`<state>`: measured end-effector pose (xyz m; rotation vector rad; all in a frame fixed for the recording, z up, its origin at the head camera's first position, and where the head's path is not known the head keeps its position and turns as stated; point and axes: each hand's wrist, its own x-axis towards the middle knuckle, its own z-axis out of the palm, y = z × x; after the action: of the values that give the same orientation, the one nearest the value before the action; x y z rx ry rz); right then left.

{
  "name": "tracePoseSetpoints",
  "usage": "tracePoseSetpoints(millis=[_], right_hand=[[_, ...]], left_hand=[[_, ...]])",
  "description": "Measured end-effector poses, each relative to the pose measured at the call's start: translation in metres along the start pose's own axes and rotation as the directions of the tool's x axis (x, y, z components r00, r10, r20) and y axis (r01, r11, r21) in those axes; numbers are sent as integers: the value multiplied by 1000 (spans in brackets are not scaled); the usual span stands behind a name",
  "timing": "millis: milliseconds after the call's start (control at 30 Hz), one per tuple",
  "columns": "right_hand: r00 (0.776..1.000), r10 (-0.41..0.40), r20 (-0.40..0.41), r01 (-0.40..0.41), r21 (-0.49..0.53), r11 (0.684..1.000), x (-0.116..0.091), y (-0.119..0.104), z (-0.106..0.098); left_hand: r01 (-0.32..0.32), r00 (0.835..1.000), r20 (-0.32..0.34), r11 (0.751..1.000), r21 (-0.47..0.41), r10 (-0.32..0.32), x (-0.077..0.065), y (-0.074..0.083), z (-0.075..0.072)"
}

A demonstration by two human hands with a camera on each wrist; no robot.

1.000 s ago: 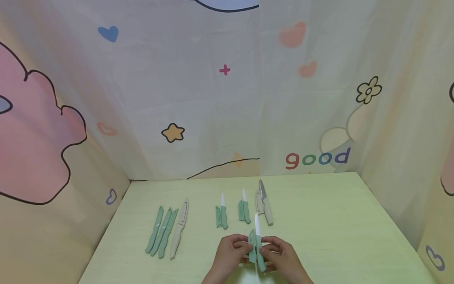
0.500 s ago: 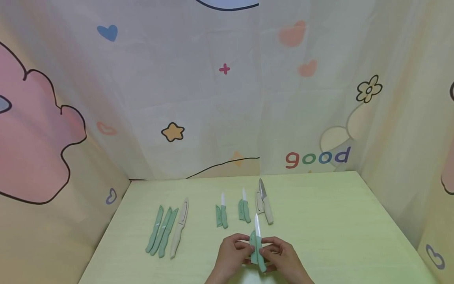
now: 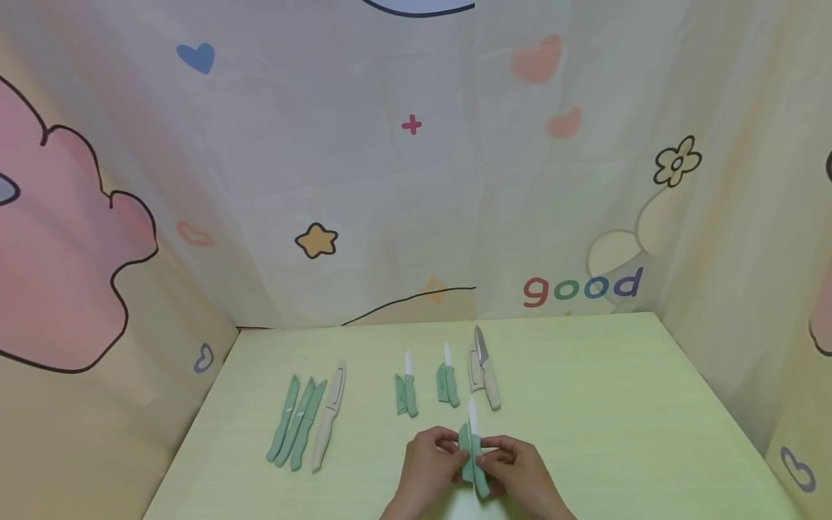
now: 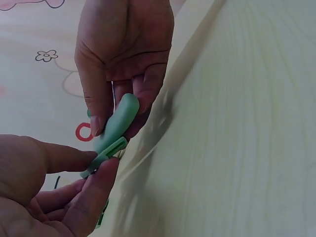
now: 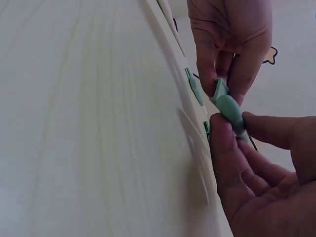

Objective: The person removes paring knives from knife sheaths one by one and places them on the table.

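Note:
Near the front of the table, my left hand [image 3: 430,462] pinches a green knife sheath [image 3: 464,438] between thumb and fingers. Beside it, my right hand [image 3: 518,466] grips a paring knife [image 3: 481,482] by its green handle, white blade pointing away from me. Sheath and handle lie side by side, held just over the table. The left wrist view shows the sheath [image 4: 109,153] edge-on against the rounded handle [image 4: 122,118]. From the right wrist, thumb and fingers are seen around the handle [image 5: 230,109], with the sheath [image 5: 220,90] right against it.
Two green paring knives [image 3: 410,397] [image 3: 451,386] lie beyond my hands, each beside its sheath. Right of them is a beige knife [image 3: 490,383] with its beige sheath [image 3: 476,372]. At left lie several sheathed green knives [image 3: 284,422] and a sheathed beige knife [image 3: 323,437]. Printed curtains surround the table [image 3: 617,404].
The left hand has shifted slightly right, bringing the sheath close against the knife handle. The knife has come slightly nearer to me. The knives on the table have not moved.

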<state>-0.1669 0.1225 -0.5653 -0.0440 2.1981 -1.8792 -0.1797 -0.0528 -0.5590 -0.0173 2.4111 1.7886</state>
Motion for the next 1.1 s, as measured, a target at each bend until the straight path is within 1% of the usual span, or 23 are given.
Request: tracePoseSetpoints(millis=[100,200,400,567,667,767,967,1100], right_hand=[[998,-12,-63,6,-88,996,1,-2,2],[994,-12,-107,-7,-169,986,2,-4,3],[988,-23,-150,-23,-300,954,4,-9,6],[983,-38,-179,-35,-390,920,8,-14,7],[981,-39,-189,-47,-434,900,10,-15,5],[981,-41,-188,-51,-460,887,11,-16,4],[976,-86,-200,-28,-507,861,14,-14,6],[968,-104,-228,-37,-541,840,16,-14,6]], left_hand=[[-14,999,-35,996,87,17,3,1,3],[-36,998,-49,988,147,44,6,1,6],[-68,994,-68,968,241,86,12,-2,11],[-89,988,-93,942,323,125,16,-2,15],[-90,986,-96,924,373,135,17,-2,17],[-91,985,-93,903,420,143,18,0,20],[-131,977,-82,862,490,195,16,4,23],[-127,978,-77,849,514,193,17,4,26]])
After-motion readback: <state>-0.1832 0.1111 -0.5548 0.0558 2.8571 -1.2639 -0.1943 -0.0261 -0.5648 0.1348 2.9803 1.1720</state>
